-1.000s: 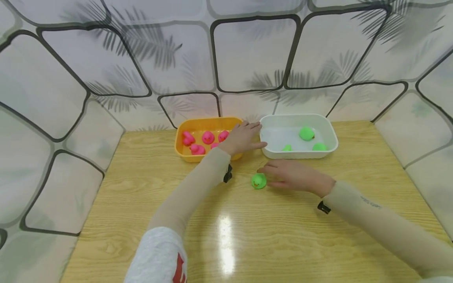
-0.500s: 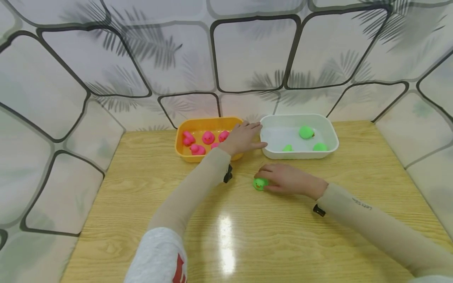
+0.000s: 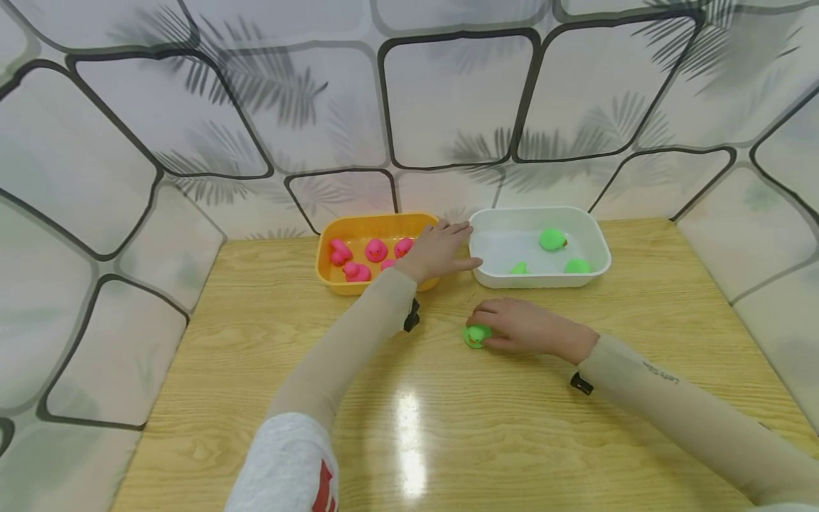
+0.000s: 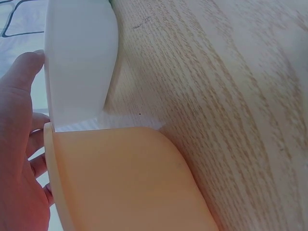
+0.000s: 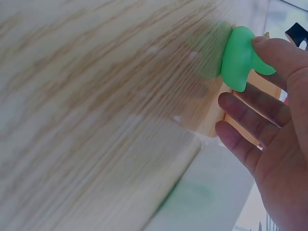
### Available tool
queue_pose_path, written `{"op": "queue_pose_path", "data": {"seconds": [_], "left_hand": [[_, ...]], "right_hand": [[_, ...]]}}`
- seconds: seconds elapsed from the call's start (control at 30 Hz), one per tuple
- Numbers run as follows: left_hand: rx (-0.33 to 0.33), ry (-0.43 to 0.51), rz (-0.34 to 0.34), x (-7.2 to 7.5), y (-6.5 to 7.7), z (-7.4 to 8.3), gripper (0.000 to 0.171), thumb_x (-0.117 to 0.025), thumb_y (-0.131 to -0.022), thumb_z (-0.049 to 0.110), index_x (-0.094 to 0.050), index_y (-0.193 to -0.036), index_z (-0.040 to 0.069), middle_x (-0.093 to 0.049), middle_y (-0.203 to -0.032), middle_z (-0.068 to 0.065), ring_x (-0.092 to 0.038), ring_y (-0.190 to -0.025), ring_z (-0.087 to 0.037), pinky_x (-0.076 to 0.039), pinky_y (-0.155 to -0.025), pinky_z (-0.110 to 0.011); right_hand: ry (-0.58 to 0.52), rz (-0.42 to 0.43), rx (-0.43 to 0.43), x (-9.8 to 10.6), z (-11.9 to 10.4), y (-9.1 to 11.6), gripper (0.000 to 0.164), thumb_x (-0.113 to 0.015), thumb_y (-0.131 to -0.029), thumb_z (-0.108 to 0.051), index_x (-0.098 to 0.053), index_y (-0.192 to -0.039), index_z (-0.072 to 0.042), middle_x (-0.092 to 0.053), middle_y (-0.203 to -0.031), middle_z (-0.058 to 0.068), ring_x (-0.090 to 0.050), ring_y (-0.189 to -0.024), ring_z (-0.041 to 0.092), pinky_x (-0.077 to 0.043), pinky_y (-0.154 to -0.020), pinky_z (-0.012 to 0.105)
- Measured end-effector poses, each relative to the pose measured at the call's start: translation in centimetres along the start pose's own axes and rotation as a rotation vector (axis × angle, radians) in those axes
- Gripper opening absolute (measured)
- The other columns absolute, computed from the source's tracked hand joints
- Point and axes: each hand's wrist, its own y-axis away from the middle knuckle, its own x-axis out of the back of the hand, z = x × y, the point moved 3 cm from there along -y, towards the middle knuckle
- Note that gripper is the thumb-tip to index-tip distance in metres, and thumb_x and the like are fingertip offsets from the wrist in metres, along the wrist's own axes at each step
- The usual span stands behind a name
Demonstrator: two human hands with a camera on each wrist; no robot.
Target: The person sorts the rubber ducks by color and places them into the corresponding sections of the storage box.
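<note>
My right hand (image 3: 527,327) pinches a small green rubber duck (image 3: 476,336) low over the table, in front of the two tubs. In the right wrist view the thumb and index finger are on the duck (image 5: 237,57), while the other fingers stay off it. My left hand (image 3: 438,250) lies palm down with straight fingers across the neighbouring rims of the orange tub (image 3: 350,288) and the white tub (image 3: 537,281). In the left wrist view its thumb (image 4: 31,65) touches the white tub's rim. Several pink rubber ducks (image 3: 376,249) sit in the orange tub, partly hidden by this hand.
Green rubber ducks (image 3: 552,240) lie in the white tub. Both tubs stand side by side at the back of the wooden table (image 3: 486,427), close to a patterned back wall (image 3: 457,99). Similar walls rise at the left and right.
My right hand has closed its fingers on the green rubber duck and shifted it slightly to the right and nearer. The left hand stays in place on the tubs.
</note>
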Motion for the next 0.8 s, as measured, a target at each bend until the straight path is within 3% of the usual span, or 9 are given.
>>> {"op": "queue_pose_path", "data": {"seconds": [0.37,0.8], "left_hand": [[-0.003,0.0,0.001,-0.1,-0.1,-0.1,0.081,-0.05,-0.102,0.066,-0.037,-0.163,0.014,-0.032,-0.17,-0.003,-0.03,-0.153,-0.033,-0.026,-0.123,-0.053],[0.001,-0.006,0.002,0.0,0.0,0.0,0.081,-0.049,-0.102,0.066,-0.036,-0.163,0.015,-0.033,-0.169,-0.003,-0.03,-0.153,-0.032,-0.026,-0.123,-0.053]], "right_hand": [[0.016,0.029,0.003,0.3,0.4,1.1,0.026,-0.073,-0.098,-0.019,-0.069,-0.122,-0.009,-0.068,-0.117,0.005,-0.067,-0.106,0.022,-0.056,-0.094,0.044],[0.02,0.109,0.021,2.4,0.4,3.0,0.022,-0.077,-0.094,-0.016,-0.07,-0.115,-0.013,-0.068,-0.109,-0.003,-0.066,-0.098,0.015,-0.057,-0.088,0.04]]}}
